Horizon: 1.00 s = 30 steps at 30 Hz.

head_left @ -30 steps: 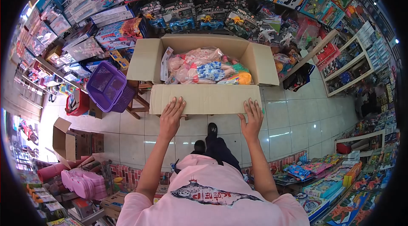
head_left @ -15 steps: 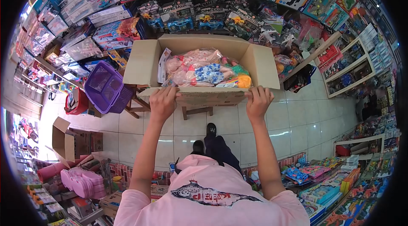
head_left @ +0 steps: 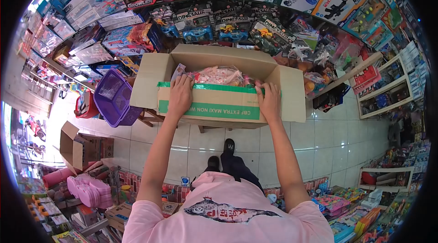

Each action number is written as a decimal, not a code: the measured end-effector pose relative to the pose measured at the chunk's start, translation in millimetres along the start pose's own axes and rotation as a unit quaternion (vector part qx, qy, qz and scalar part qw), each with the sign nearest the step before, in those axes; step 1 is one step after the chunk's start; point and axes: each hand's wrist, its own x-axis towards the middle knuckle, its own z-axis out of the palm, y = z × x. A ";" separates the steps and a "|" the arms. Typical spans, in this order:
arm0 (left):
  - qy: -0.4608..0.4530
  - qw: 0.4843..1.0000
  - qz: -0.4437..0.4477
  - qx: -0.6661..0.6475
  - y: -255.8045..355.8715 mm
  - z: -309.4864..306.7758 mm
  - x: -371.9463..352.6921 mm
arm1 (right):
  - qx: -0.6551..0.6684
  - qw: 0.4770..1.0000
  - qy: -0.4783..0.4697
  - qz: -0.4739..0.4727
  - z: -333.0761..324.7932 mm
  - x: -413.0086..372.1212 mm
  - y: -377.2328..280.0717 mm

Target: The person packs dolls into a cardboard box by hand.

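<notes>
A cardboard box (head_left: 292, 94) stands in front of me with its side and far flaps spread. Its near flap (head_left: 210, 103), with green tape and a printed green band, is folded up and inward over part of the contents. My left hand (head_left: 181, 94) lies on the left part of this flap, fingers over its taped edge. On the right part rests my right hand (head_left: 268, 101), its fingertips over the same edge. Plastic-wrapped pink toys (head_left: 219, 76) show between the flap and the far wall.
Left of the box are a purple basket (head_left: 114, 99) and a red basket (head_left: 86, 106). An open carton (head_left: 82, 149) lies on the tiled floor (head_left: 283, 151). Packaged dinosaur toys (head_left: 194, 26) hang beyond. A wooden-framed rack (head_left: 388, 90) stands at the right.
The near flap has swung from outside the box up and inward, with both hands now on it. It covers the near part of the toys. The camera view has shifted slightly.
</notes>
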 end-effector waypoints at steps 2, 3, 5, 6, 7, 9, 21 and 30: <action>-0.015 1.000 -0.009 0.012 -2.4 7.2 0.4 | 0.026 0.999 -0.026 0.019 5.9 1.9 4.7; -0.022 1.000 -0.010 0.016 -3.1 9.7 0.2 | 0.028 0.998 -0.043 0.019 7.7 2.5 6.5; -0.027 0.999 -0.009 0.020 -3.9 13.7 0.6 | 0.031 0.998 -0.057 0.018 12.3 1.7 10.5; -0.037 0.999 -0.018 0.021 -3.5 15.1 -0.4 | 0.037 0.997 -0.069 0.016 16.1 -1.5 12.6; -0.047 0.998 -0.028 0.022 -3.2 17.7 -0.8 | 0.042 0.996 -0.081 0.013 19.8 -3.5 15.0; -0.052 0.998 -0.036 0.029 -0.8 18.1 1.2 | 0.042 0.996 -0.078 0.023 17.8 0.4 13.6; -0.127 0.990 -0.056 -0.002 -20.4 43.1 0.4 | 0.037 0.983 -0.172 0.054 33.7 0.9 25.2; -0.023 0.997 -0.051 0.054 4.2 7.2 14.6 | 0.050 0.995 0.060 0.061 -28.3 7.5 16.5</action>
